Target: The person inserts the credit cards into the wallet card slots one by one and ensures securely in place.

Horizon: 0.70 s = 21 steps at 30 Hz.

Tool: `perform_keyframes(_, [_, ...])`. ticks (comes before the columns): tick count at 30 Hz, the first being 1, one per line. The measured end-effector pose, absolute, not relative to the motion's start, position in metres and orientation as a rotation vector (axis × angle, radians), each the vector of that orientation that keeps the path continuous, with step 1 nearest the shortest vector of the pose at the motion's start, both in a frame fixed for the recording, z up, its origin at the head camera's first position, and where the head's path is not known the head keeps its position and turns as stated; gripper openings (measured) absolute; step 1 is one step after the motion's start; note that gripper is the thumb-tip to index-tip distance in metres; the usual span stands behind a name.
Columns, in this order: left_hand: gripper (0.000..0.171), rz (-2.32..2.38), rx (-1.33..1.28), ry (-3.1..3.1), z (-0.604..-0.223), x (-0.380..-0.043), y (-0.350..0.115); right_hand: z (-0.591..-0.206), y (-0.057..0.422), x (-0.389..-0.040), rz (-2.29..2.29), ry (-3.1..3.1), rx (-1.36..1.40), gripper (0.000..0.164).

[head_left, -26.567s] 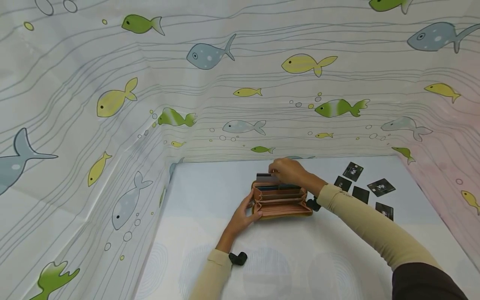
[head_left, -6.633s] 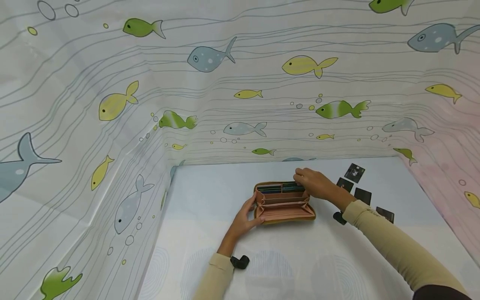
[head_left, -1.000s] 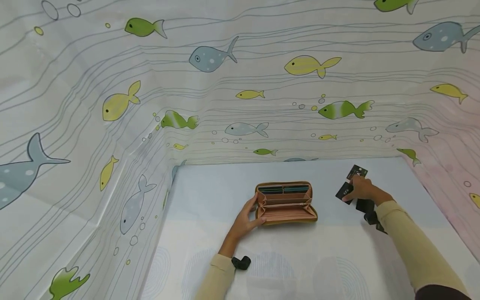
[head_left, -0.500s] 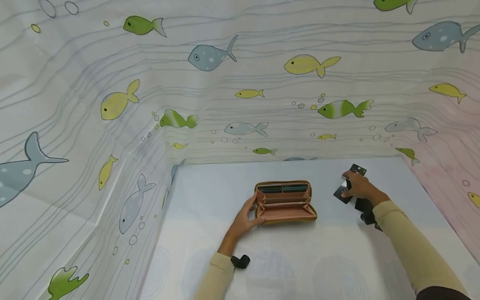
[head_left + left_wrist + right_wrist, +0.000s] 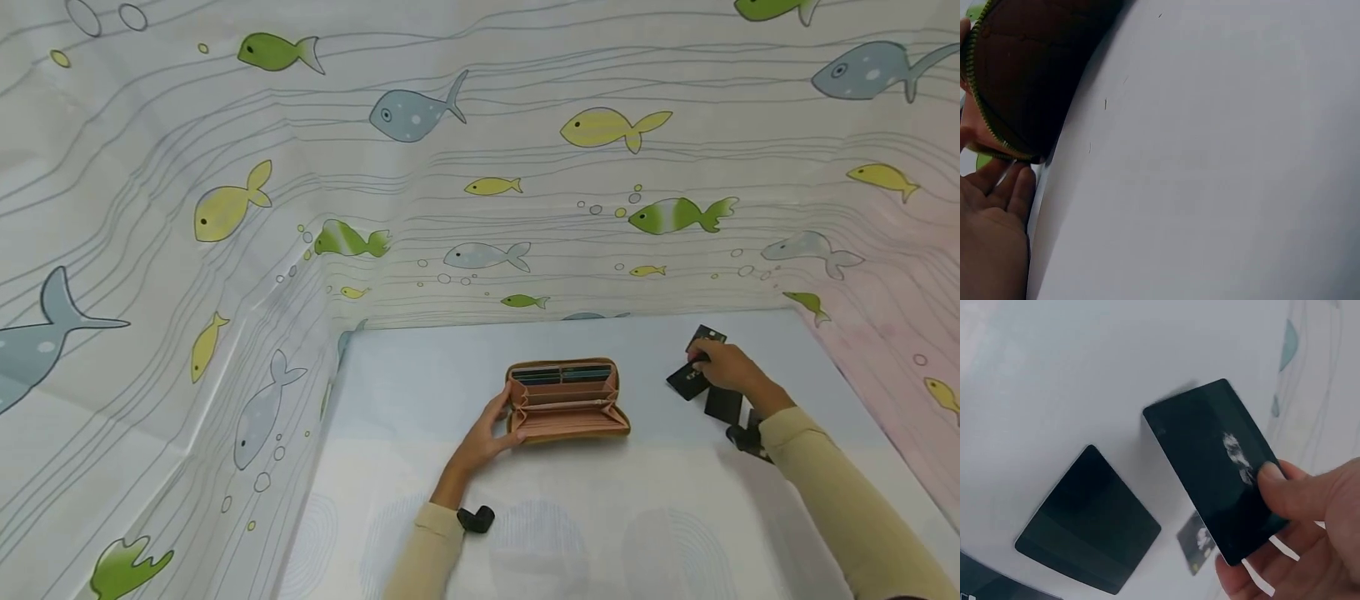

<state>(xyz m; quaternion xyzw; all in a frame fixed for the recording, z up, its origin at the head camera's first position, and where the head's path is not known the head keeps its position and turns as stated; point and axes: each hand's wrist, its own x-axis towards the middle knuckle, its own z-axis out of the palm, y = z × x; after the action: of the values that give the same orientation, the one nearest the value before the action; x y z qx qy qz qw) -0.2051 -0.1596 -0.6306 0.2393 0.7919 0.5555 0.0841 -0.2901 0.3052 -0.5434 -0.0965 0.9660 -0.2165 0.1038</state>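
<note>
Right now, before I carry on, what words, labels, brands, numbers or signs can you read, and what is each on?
Nothing is clearly readable.
Held card: white marking, too blurred to read.
Card partly hidden by it: pale mark, too blurred.
Corner card, lower left of the right wrist view: white mark, cut off.
Plain dark card: no marking visible.
Wallet and its slotted cards: nothing legible.
</note>
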Motion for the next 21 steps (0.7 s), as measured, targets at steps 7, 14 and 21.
perform_keyframes(7, [0.090, 1.684, 0.712, 2.364, -0.632, -0.206, -0.162, -0.532, 0.300, -0.285, -0.648, 2.844, -0.341, 0.006])
perform_keyframes(14, [0.088, 1.686, 0.728, 2.385, -0.628, -0.205, -0.158, -0.517, 0.292, -0.270, -0.686, 2.843, -0.348, 0.007])
perform_keyframes(21, [0.085, 1.665, 0.758, 2.355, -0.593, -0.195, -0.158, -0.509, 0.289, -0.259, -0.709, 2.846, -0.295, 0.005])
